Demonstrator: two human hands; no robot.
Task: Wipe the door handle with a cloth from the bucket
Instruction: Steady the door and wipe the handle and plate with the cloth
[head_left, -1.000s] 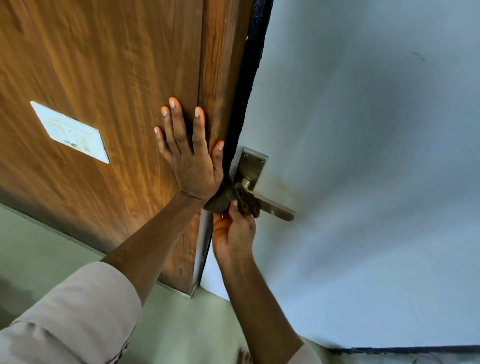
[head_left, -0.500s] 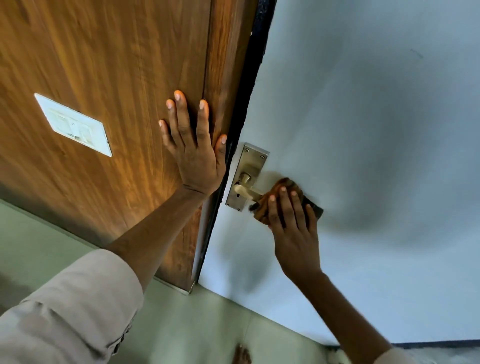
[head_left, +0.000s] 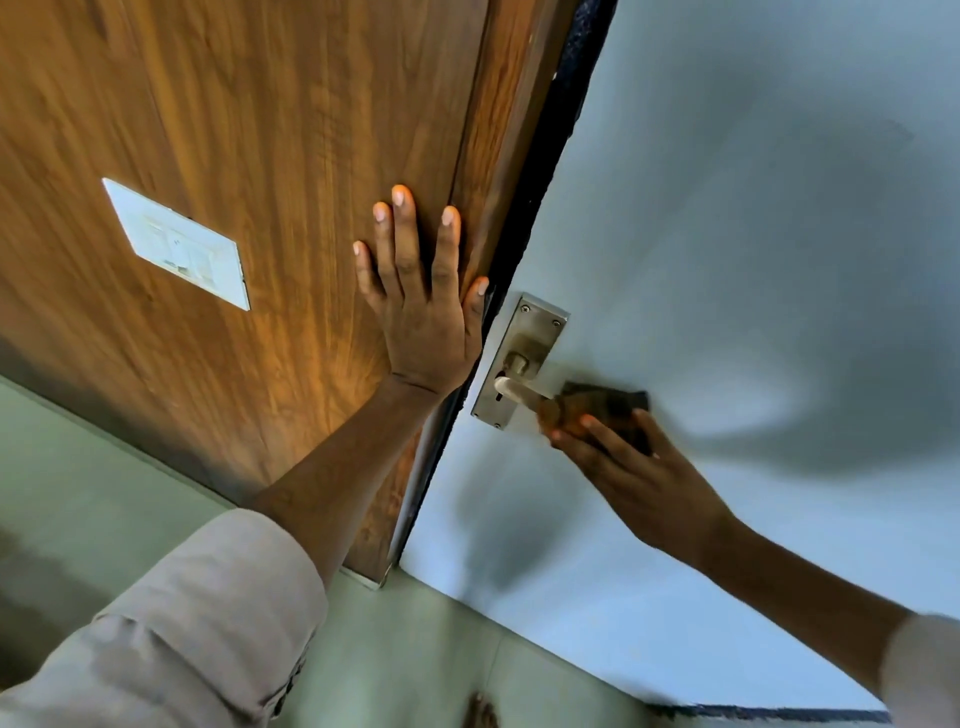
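Note:
A metal lever door handle (head_left: 519, 391) sits on a steel backplate (head_left: 535, 332) near the left edge of a pale grey door (head_left: 753, 234). My right hand (head_left: 639, 483) holds a brown cloth (head_left: 602, 410) wrapped over the outer end of the lever; that end is hidden under the cloth. My left hand (head_left: 421, 306) lies flat with fingers spread on the wooden panel (head_left: 260, 130) beside the door edge. No bucket is in view.
A white switch plate (head_left: 176, 244) is set in the wooden panel at the left. A black seal strip (head_left: 550, 135) runs between panel and door. Pale green floor (head_left: 405, 654) lies below, with a foot (head_left: 480, 712) at the bottom edge.
My right hand moved with the cloth from under the lever's base out to its free end, baring the lever near the backplate. My left hand stayed flat on the panel.

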